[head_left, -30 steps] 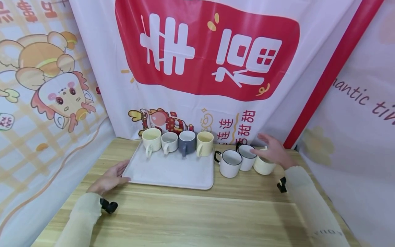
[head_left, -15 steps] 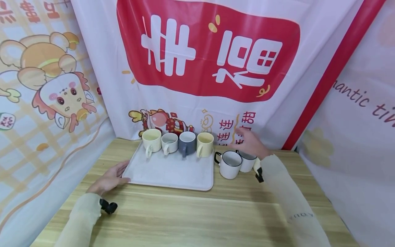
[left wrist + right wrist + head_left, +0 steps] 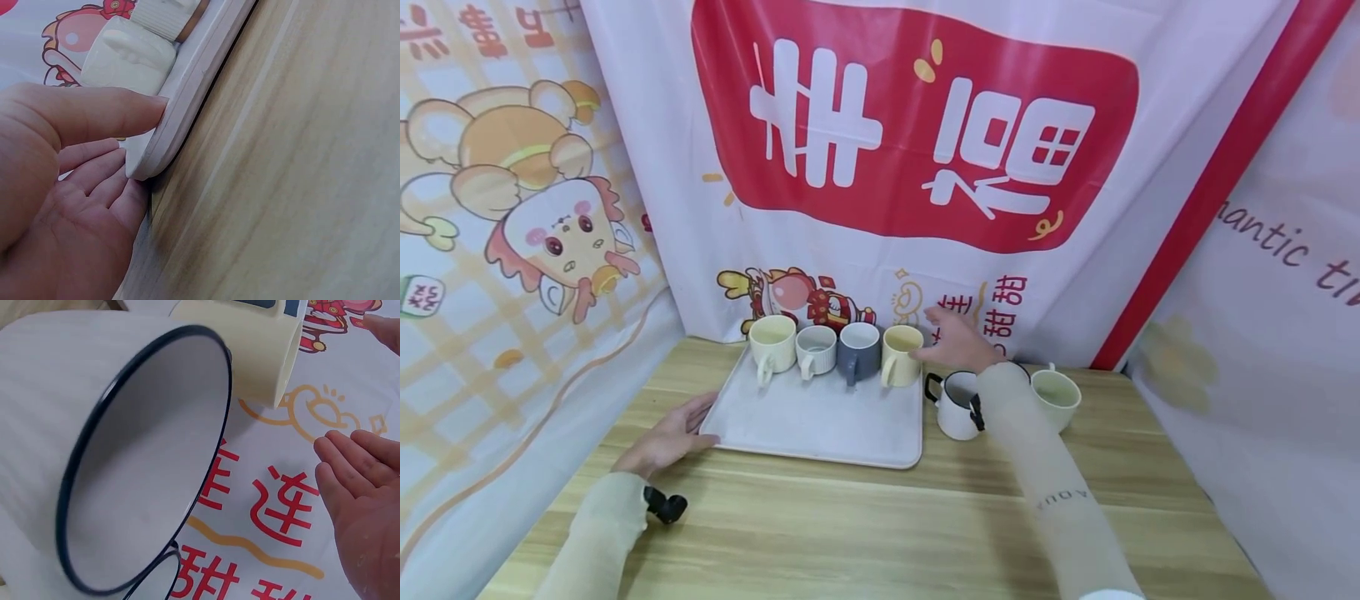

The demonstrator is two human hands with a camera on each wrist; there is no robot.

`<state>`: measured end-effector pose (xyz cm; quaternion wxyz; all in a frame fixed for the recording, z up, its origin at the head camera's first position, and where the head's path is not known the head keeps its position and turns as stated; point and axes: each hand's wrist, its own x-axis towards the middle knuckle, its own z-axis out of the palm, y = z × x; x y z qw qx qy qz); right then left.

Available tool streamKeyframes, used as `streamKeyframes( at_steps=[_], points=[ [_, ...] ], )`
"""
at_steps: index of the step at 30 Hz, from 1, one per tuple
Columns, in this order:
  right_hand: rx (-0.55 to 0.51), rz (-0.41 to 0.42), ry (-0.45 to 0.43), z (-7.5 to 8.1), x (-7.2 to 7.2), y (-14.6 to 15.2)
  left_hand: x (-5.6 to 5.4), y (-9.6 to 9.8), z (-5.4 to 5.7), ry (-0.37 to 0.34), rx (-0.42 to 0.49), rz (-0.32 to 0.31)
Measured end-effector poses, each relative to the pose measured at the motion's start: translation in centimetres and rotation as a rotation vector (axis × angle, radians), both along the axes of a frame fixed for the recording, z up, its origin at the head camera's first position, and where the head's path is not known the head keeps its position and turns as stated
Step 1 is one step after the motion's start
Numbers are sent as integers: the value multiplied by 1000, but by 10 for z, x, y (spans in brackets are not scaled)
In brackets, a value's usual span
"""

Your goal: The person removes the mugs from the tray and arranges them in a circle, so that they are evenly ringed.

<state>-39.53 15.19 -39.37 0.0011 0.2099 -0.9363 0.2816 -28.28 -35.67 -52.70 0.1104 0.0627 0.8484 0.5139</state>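
A white tray (image 3: pixel 812 425) carries several mugs in a row along its back edge, handles facing forward. My left hand (image 3: pixel 673 433) holds its near left corner; in the left wrist view the thumb (image 3: pixel 134 109) lies at the rim, the fingers (image 3: pixel 103 178) around the corner. My right hand (image 3: pixel 958 340) has its fingers extended close beside the yellow mug (image 3: pixel 901 354) at the row's right end, grasping nothing. Left of that mug stand a dark grey mug (image 3: pixel 860 354), a ribbed white mug (image 3: pixel 817 352) and a cream mug (image 3: pixel 772 343).
Right of the tray, on the wooden table (image 3: pixel 850 533), stands a white mug with a dark rim (image 3: pixel 955 417). A second such mug is mostly hidden behind my right sleeve, and a pale cream mug (image 3: pixel 1057 398) is beyond it. A printed cloth (image 3: pixel 910 125) hangs behind.
My right hand has moved left from over the pale cream mug, past the dark-rimmed mugs, to the yellow mug. The left hand stays at the tray corner. The mugs keep their places.
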Motion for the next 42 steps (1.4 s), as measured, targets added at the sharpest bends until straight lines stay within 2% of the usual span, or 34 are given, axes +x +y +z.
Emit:
streamKeyframes(
  at_steps=[6, 12, 18, 28, 34, 42],
  points=[
    [14, -13, -22, -11, -13, -15, 0, 0, 2, -14, -12, 2],
    [-3, -68, -88, -28, -26, -20, -2, 3, 2, 2, 6, -4],
    [15, -94, -75, -43, -38, -19, -4, 7, 2, -5, -15, 6],
    [21, -61, -100, -47, -43, -29, 1, 5, 2, 7, 8, 11],
    [7, -97, -98, -50, -44, -32, 2, 5, 2, 6, 7, 14],
    [69, -112, -21, -50, -40, -42, 3, 1, 2, 2, 15, 22]
  ],
)
